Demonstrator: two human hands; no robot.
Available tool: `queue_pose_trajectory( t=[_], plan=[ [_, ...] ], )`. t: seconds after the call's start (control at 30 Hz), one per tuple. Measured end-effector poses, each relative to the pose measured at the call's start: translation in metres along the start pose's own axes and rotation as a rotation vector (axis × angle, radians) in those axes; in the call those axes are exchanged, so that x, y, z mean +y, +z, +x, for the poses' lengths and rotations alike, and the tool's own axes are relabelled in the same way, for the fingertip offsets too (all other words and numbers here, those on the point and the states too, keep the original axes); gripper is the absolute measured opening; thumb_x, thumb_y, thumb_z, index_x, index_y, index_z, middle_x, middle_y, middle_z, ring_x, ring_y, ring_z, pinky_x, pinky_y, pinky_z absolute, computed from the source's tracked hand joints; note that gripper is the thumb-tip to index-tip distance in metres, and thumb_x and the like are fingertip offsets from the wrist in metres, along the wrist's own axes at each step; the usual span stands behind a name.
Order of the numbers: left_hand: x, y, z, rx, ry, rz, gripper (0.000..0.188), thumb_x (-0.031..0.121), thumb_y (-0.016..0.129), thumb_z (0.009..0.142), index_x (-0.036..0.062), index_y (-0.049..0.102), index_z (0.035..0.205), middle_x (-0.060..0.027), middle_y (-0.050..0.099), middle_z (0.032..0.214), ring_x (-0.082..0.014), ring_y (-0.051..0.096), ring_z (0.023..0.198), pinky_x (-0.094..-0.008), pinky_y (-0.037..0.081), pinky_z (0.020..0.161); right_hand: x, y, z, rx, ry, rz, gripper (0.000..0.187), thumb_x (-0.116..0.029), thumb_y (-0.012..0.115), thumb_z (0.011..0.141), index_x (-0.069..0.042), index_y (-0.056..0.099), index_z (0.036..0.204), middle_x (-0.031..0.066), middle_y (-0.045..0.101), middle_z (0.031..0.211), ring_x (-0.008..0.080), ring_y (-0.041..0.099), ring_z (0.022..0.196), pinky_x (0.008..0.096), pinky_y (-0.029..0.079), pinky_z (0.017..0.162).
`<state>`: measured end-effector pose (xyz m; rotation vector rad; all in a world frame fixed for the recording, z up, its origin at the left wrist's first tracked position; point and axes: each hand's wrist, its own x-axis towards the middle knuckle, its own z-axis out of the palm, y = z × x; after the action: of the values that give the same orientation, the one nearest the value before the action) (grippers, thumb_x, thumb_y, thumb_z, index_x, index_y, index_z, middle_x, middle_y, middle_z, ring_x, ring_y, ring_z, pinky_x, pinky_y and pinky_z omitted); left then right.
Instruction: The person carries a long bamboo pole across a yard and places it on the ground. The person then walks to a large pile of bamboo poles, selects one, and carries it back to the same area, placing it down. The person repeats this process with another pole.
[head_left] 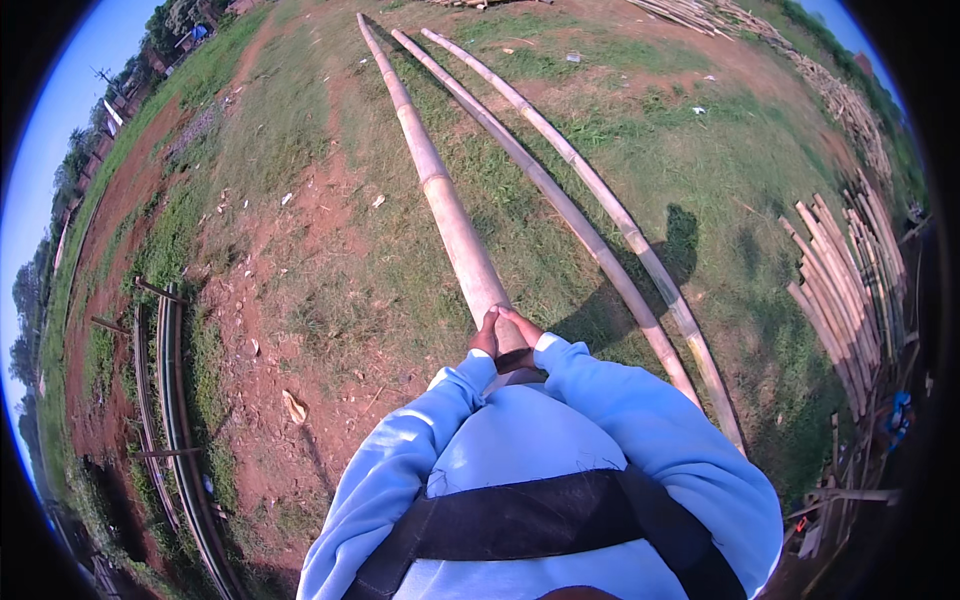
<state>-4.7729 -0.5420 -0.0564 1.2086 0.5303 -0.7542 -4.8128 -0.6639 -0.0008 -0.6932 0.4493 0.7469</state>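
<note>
A long, pale bamboo pole (458, 235) runs from just in front of my body out to the far ground, its near end raised close to my waist. My left hand (485, 335) is closed around the left side of that end. On the opposite side my right hand (523, 328) grips it too, thumb lying toward the top. The two thumbs almost meet over the pole; the fingers curl underneath, where I cannot see them. Two more bamboo poles, a middle one (560, 200) and a right one (622, 218), lie on the grass to my right, roughly alongside.
At the right, a stack of bamboo poles (840, 300) lies near a blue object (900, 415). Dark green poles (175, 400) rest on crosspieces at the left. Dry leaves, including a large one (294, 407), dot the grass and red soil. More poles (690, 15) lie far off.
</note>
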Motion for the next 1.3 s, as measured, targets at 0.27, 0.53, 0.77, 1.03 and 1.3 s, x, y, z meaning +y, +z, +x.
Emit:
queue_pose_trajectory(
  t=[0.27,0.53,0.77,1.03,1.3],
  plan=[
    [-0.073,0.016,-0.087,-0.139,0.076,-0.118,0.079,0.060,0.056,0.073,-0.0012,0.046,0.121,-0.0182,0.056,0.105,-0.0287,0.057,0.091,-0.0367,0.046,0.080,0.064,-0.003,-0.094,0.137,-0.030,-0.117,0.080,-0.065,0.059,0.065,-0.016,0.040,0.125,0.0169,0.055,0.108,0.0387,0.058,0.092,0.0542,0.047,0.077],
    [-0.162,0.033,-0.161,-0.047,-0.132,-0.020,0.072,0.064,0.047,0.076,0.0070,0.045,0.119,-0.0141,0.056,0.105,-0.0286,0.058,0.090,-0.0400,0.049,0.077,0.140,-0.035,-0.173,0.127,-0.051,0.003,0.080,-0.066,0.059,0.066,-0.016,0.040,0.125,0.0170,0.055,0.107,0.0385,0.058,0.092,0.0535,0.048,0.076],
    [-0.221,0.103,-0.244,-0.181,-0.174,-0.151,0.070,0.064,0.044,0.077,0.0067,0.047,0.118,-0.0130,0.053,0.108,-0.0287,0.056,0.095,-0.0396,0.048,0.081,0.186,-0.086,-0.246,0.133,-0.078,0.095,0.080,-0.066,0.059,0.066,-0.015,0.040,0.125,0.0170,0.055,0.107,0.0383,0.059,0.091,0.0529,0.048,0.075],
    [-0.307,0.216,-0.313,-0.106,-0.177,-0.025,0.079,0.070,0.043,0.074,0.0073,0.043,0.121,-0.0150,0.050,0.112,-0.0309,0.052,0.101,-0.0431,0.046,0.084,0.227,-0.164,-0.359,0.082,-0.034,0.091,0.080,-0.066,0.058,0.066,-0.015,0.040,0.125,0.0170,0.056,0.107,0.0381,0.059,0.090,0.0522,0.049,0.075],
    [-0.438,0.207,-0.337,0.017,-0.272,-0.128,0.067,0.056,0.049,0.081,0.0004,0.050,0.118,-0.0143,0.057,0.106,-0.0249,0.057,0.093,-0.0302,0.047,0.084,0.297,-0.221,-0.450,0.095,0.054,0.065,0.080,-0.066,0.058,0.066,-0.014,0.040,0.125,0.0171,0.056,0.107,0.0379,0.059,0.089,0.0515,0.049,0.074]
  ],
)
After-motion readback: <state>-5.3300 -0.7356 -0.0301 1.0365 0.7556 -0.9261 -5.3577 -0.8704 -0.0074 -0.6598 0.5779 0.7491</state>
